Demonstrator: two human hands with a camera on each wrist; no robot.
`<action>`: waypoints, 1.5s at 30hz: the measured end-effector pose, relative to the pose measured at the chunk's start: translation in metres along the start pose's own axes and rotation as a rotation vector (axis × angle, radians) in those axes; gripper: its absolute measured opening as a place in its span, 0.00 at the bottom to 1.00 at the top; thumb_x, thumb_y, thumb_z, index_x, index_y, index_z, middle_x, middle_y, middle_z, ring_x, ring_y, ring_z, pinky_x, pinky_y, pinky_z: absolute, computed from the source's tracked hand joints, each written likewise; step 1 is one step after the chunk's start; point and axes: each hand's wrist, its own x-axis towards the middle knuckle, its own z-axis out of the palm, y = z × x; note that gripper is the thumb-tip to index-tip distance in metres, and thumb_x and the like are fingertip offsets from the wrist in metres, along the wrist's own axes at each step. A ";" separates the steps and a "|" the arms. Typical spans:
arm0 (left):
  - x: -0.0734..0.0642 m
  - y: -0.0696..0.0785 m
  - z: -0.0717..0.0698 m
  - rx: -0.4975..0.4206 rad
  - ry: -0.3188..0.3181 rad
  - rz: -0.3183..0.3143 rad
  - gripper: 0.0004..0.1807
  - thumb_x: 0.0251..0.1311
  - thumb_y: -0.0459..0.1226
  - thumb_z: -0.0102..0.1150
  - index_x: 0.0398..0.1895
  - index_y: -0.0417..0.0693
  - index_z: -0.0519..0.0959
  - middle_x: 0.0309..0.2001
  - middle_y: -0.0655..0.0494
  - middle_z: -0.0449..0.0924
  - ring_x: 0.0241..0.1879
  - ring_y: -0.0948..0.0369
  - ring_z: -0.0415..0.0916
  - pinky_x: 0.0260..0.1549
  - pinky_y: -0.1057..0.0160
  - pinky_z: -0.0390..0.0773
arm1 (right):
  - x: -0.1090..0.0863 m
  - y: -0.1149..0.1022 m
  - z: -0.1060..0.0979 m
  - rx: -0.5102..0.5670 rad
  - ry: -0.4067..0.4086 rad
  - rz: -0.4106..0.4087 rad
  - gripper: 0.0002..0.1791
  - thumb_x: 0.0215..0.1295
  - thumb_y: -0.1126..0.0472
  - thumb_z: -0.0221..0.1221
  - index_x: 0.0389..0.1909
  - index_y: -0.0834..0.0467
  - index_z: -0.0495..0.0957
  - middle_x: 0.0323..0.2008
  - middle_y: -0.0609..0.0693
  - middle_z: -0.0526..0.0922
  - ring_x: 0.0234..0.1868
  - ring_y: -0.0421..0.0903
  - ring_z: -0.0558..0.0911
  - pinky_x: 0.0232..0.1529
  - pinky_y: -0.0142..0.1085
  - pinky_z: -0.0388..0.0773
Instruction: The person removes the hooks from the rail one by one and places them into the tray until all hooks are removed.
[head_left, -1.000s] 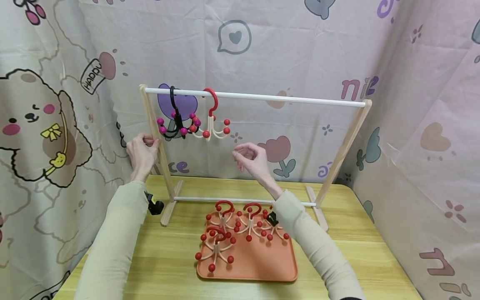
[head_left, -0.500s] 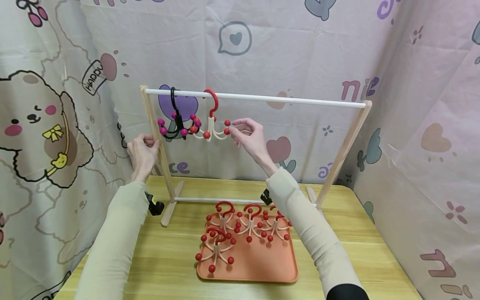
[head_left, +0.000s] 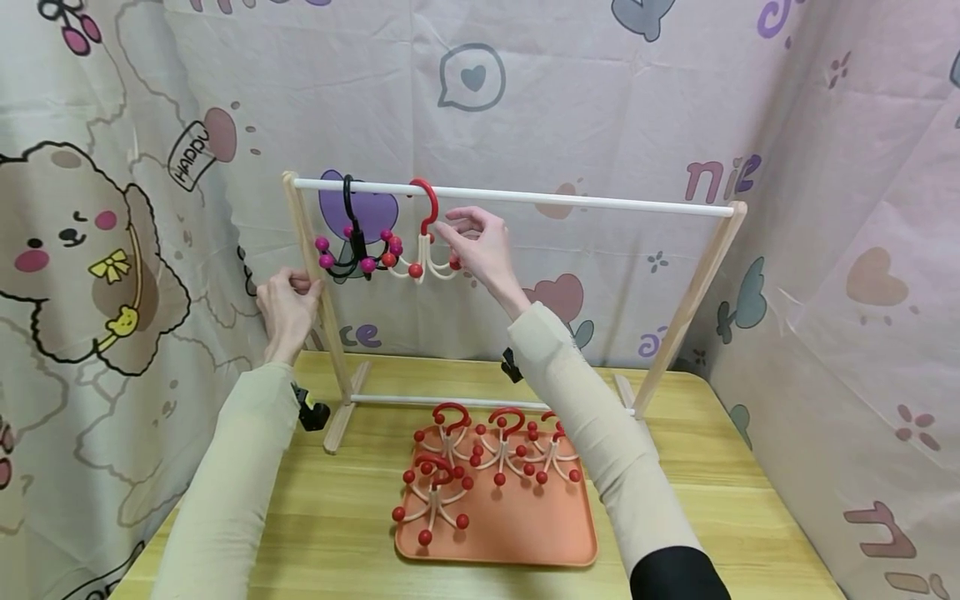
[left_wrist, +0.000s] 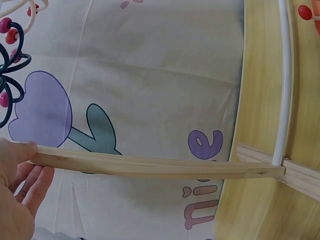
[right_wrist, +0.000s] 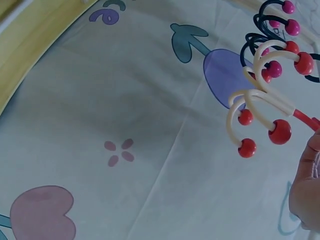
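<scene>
1. Okay, left hand [head_left: 287, 308] pinches left post [left_wrist: 150, 165], thumb on one side, other fingers curled on the far side.
2. Right hand [head_left: 482, 242] is raised to red hanger [head_left: 424, 247], fingertips right at the lower part of its hook, thumb and forefinger close together. Can't tell if it pinches or only touches; the right wrist view cuts off most of the hand.
3. Red hanger hangs by that hook from rail [head_left: 562, 199], cream arms below, red balls on the tips.
4. Black hanger [head_left: 358, 244] hangs on the same rail, between red hanger and left post; pink balls, overlapping red hanger's in the head view.
5. Tray [head_left: 532, 525], orange, sits on table [head_left: 337, 517] in front of the rack. It holds four cream hangers with red hooks: back-left hanger [head_left: 448, 447], middle hanger [head_left: 503, 451], right hanger [head_left: 552, 457] partly behind the sleeve, front hanger [head_left: 433, 502] at the left rim.
6. Lower bar [head_left: 420, 401], white, runs behind tray; right post [head_left: 690, 304] leans. Printed cloth [head_left: 525, 92] behind everything.
</scene>
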 end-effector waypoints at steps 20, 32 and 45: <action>-0.002 0.000 0.003 -0.002 -0.003 0.001 0.14 0.65 0.35 0.62 0.46 0.30 0.81 0.44 0.31 0.85 0.50 0.40 0.76 0.60 0.47 0.66 | 0.012 -0.002 0.016 -0.013 0.033 -0.019 0.11 0.67 0.64 0.62 0.46 0.66 0.82 0.36 0.65 0.87 0.19 0.41 0.79 0.22 0.32 0.79; 0.000 0.002 0.000 -0.006 -0.016 -0.021 0.15 0.66 0.36 0.62 0.48 0.31 0.81 0.46 0.32 0.85 0.53 0.41 0.74 0.63 0.48 0.64 | 0.010 0.001 -0.004 0.036 0.068 -0.032 0.11 0.67 0.68 0.60 0.46 0.71 0.80 0.36 0.69 0.87 0.22 0.45 0.83 0.31 0.38 0.86; 0.001 0.000 0.000 0.001 0.005 -0.002 0.14 0.65 0.35 0.62 0.46 0.31 0.82 0.44 0.32 0.86 0.49 0.40 0.77 0.59 0.48 0.68 | 0.001 0.002 -0.017 0.273 0.101 -0.017 0.06 0.67 0.71 0.61 0.41 0.70 0.76 0.39 0.76 0.84 0.25 0.40 0.86 0.43 0.47 0.86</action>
